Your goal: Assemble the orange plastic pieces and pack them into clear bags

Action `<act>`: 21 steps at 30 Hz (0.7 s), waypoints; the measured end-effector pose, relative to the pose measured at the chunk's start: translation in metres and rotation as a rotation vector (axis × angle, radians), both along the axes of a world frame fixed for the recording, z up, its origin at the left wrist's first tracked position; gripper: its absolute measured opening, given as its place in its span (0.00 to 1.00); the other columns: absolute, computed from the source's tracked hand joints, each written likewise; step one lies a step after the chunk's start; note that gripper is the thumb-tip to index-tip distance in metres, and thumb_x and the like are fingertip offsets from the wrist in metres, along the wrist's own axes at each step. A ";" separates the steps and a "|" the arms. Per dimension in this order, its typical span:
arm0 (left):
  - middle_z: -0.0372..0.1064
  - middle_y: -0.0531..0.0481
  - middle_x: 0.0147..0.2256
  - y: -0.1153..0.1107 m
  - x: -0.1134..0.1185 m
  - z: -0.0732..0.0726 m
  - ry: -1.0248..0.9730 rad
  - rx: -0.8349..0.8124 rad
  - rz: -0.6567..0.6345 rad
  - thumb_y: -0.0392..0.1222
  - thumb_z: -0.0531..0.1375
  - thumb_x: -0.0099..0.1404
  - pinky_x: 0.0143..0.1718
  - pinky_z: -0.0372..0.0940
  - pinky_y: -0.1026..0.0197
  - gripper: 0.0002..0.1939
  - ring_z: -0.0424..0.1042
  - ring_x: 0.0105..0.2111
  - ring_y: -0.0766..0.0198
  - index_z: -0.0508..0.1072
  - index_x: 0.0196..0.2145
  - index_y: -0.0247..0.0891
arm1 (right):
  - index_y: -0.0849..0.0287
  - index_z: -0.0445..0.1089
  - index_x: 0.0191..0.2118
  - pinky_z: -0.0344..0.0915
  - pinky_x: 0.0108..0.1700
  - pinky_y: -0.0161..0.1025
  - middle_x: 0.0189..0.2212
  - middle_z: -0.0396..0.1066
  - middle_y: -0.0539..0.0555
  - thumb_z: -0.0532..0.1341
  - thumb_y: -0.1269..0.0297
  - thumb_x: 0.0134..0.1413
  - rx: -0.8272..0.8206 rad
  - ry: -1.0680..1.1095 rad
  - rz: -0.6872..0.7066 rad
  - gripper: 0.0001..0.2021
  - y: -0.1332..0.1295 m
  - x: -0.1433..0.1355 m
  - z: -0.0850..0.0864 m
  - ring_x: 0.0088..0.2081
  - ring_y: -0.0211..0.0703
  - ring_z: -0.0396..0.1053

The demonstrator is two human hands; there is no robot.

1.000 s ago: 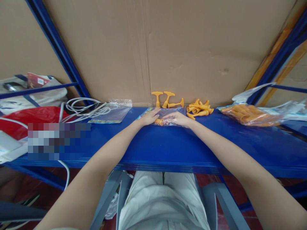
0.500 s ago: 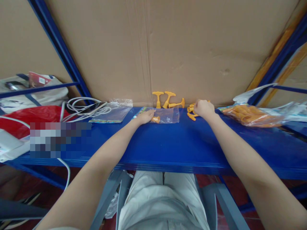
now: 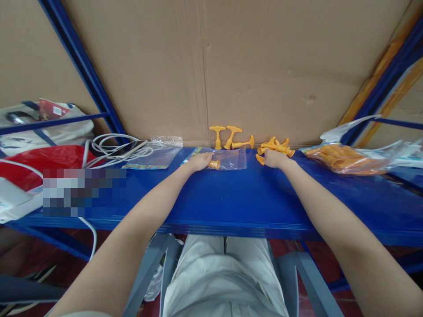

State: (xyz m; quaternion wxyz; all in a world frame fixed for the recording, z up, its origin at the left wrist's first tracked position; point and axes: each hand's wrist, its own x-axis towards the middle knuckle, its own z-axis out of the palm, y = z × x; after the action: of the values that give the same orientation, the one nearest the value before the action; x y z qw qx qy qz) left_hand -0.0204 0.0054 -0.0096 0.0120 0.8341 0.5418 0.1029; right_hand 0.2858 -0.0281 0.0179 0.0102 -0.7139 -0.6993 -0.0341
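Observation:
My left hand [image 3: 200, 161] lies flat with fingers stretched out over a clear plastic bag [image 3: 233, 159] with a coloured printed end. A yellow plastic piece [image 3: 214, 164] shows beside its fingers, in or under the film. Farther right, my right hand [image 3: 275, 159] is closed round a yellow T-shaped handle [image 3: 260, 159]; its fingertips are partly hidden. Just behind that hand lies a small pile of yellow T-shaped handles [image 3: 277, 145]. Between the hands, two more handles [image 3: 218, 137] stand upright against the cardboard, and a third handle [image 3: 243, 143] lies on its side.
On the blue shelf [image 3: 231, 202], a bag of yellow pieces [image 3: 343, 159] lies to the right. Flat plastic bags [image 3: 155, 156], white cables [image 3: 122, 147] and a red bag [image 3: 62, 160] are on the left. Cardboard [image 3: 257, 66] closes off the back, between blue posts [image 3: 84, 61].
My right hand has come down and slightly nearer to me, from over the pile onto the handle in front of it. The pile now shows more fully. My left hand stays in place.

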 end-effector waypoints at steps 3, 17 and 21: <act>0.60 0.53 0.64 0.002 -0.001 -0.002 -0.003 0.008 -0.007 0.44 0.36 0.72 0.67 0.47 0.61 0.31 0.56 0.65 0.63 0.64 0.63 0.37 | 0.65 0.71 0.53 0.64 0.54 0.44 0.52 0.73 0.66 0.51 0.67 0.64 0.023 -0.023 0.126 0.18 0.000 -0.003 -0.001 0.54 0.54 0.71; 0.60 0.51 0.64 0.002 0.000 -0.001 -0.013 0.000 -0.012 0.44 0.35 0.71 0.67 0.47 0.63 0.31 0.57 0.65 0.63 0.65 0.63 0.34 | 0.70 0.72 0.52 0.64 0.53 0.41 0.50 0.73 0.69 0.55 0.57 0.62 -0.066 -0.012 0.037 0.22 -0.005 -0.006 0.001 0.54 0.56 0.70; 0.61 0.52 0.63 0.003 -0.001 -0.002 -0.026 0.009 -0.017 0.45 0.36 0.71 0.67 0.48 0.61 0.31 0.57 0.65 0.63 0.65 0.63 0.36 | 0.67 0.76 0.46 0.67 0.49 0.45 0.40 0.77 0.67 0.54 0.60 0.61 -0.034 -0.014 0.087 0.19 0.000 -0.001 0.001 0.48 0.58 0.73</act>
State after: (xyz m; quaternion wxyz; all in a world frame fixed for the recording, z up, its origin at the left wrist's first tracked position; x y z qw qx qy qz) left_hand -0.0215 0.0080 -0.0121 0.0161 0.8372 0.5342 0.1163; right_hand 0.2850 -0.0277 0.0187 -0.0053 -0.6825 -0.7303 -0.0267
